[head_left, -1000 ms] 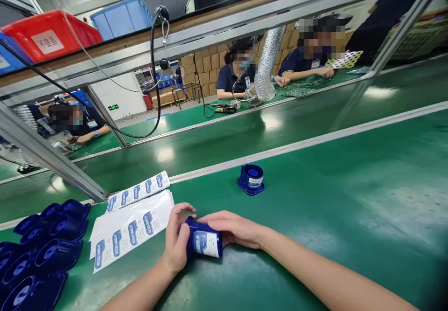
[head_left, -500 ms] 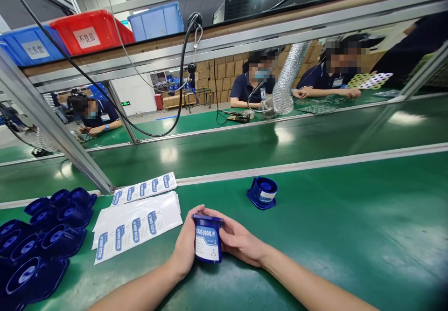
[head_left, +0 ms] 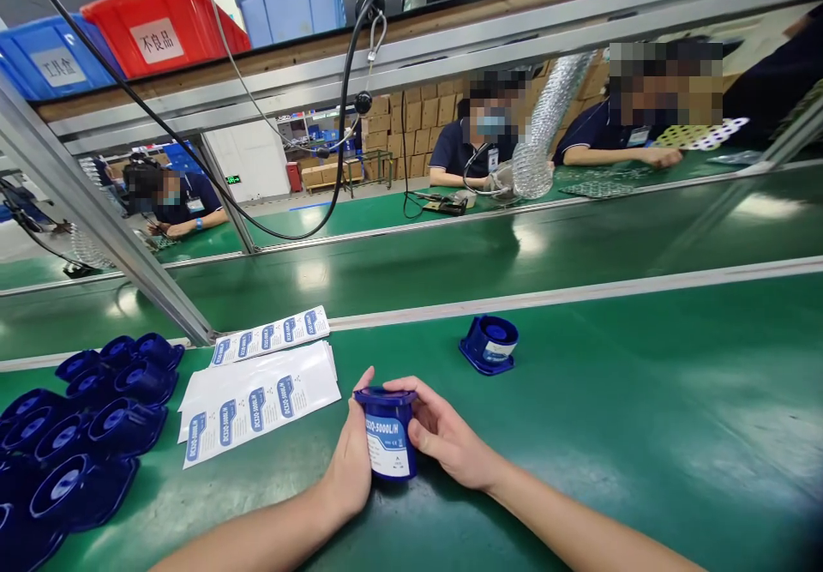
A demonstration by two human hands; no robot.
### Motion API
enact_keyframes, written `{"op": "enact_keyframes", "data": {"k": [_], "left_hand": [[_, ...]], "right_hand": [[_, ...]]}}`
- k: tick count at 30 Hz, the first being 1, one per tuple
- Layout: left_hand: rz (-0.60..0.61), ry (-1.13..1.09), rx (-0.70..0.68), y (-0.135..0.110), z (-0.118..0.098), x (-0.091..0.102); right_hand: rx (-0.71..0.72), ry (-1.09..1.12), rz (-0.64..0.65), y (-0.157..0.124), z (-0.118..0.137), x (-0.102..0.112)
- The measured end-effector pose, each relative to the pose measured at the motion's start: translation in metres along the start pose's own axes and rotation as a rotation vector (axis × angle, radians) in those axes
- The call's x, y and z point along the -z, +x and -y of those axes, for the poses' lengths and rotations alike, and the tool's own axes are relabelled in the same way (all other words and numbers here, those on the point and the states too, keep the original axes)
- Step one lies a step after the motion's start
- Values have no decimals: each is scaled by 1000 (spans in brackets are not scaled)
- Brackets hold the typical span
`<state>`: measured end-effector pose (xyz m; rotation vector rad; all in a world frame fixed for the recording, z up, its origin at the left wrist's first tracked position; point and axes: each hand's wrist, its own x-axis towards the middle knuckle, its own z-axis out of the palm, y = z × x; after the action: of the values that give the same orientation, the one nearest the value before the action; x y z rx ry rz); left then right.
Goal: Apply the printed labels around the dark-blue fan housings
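Observation:
A dark blue plastic housing with a white label stands upright near the front edge of the green table. My left hand wraps its left side, thumb up along the rim. My right hand grips its right side, thumb pressed on the label. A second blue housing with a label sits apart on the table, farther back and to the right. Sheets of blue-and-white stickers lie just left of my hands.
A heap of several unlabelled blue housings fills the left front corner. A slanted metal post rises behind it. A green conveyor belt runs across the middle. Other people sit working beyond it. Red and blue bins rest on the overhead shelf.
The housing went from lying on its side between my hands to standing upright with the label facing me. My view has shifted slightly.

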<state>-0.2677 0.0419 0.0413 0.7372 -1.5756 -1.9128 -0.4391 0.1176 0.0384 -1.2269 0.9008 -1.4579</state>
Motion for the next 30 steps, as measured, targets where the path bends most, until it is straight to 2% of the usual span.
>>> {"op": "enact_keyframes", "data": {"k": [7,12,17,22,30], "left_hand": [[-72,227,-92,-3,10,2],[-26,414,-156,-2,6,2],[27,448,-261,0,-4,-1],[34,487,-278,1,-5,-2],[89,483,-327,2,-6,-6]], "right_hand": [[-5,-44,-57,-2,-4,-4],[-21,-87,-141,-5,-4,-12],[-30,-95,-207,-6,-5,-20],[-16,-110,-256,-5,-3,-22],[90,-116,-357,-1,2,-17]]}}
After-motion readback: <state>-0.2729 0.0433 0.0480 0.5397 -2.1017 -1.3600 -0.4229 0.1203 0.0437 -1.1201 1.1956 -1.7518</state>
